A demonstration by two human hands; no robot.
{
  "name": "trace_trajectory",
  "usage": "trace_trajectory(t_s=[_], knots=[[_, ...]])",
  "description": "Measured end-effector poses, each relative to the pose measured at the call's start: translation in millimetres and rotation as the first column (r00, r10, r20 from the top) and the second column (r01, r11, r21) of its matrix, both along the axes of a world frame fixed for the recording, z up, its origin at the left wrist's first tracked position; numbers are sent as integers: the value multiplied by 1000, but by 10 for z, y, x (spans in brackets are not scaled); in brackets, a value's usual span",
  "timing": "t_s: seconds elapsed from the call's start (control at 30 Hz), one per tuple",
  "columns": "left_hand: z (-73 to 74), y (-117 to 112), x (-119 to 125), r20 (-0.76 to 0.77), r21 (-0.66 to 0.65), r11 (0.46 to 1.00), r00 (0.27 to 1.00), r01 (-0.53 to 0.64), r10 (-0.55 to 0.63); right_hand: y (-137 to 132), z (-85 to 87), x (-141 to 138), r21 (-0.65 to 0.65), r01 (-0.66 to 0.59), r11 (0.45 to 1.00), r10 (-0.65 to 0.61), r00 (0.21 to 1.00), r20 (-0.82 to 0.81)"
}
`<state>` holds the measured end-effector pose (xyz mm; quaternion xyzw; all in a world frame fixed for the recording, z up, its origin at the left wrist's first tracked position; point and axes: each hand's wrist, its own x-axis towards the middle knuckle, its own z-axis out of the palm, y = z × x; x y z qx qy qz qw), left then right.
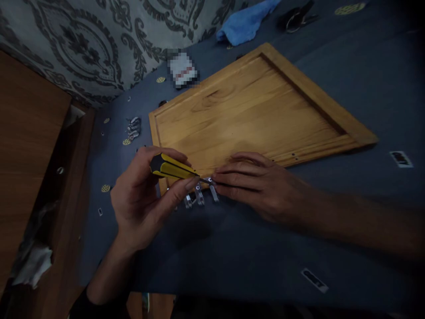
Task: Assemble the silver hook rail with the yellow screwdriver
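My left hand (141,199) is closed round a yellow-and-black screwdriver (172,169), whose tip points right toward a metal hinge (199,192) at the near edge of a wooden cabinet door (252,110). My right hand (255,184) lies on that near edge with its fingers pressed together on the hinge part beside the screwdriver tip. What the fingertips pinch is too small to make out. The door lies flat on a dark blue cloth (365,79).
More metal hinges (133,127) and small yellow discs (105,188) lie on the cloth left of the door. A blue rag (244,24) and a dark tool (297,17) are at the back. A wooden cabinet (26,146) stands at the left. Patterned wall behind.
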<state>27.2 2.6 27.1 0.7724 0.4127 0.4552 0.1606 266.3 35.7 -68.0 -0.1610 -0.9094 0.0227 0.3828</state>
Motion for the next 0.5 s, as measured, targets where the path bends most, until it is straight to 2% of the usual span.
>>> trace_trajectory(t_s=[0.2, 0.4, 0.5], knots=[[5, -1, -13, 7, -17, 1000, 1000, 12, -12, -18, -23, -11, 33, 1, 999, 0, 1000, -13], [26, -34, 73, 171, -117, 990, 984, 79, -59, -20, -28, -4, 24, 1, 1000, -2, 1000, 17], [29, -51, 120, 182, -97, 994, 983, 46, -28, -11, -3, 4, 23, -1, 1000, 0, 1000, 27]])
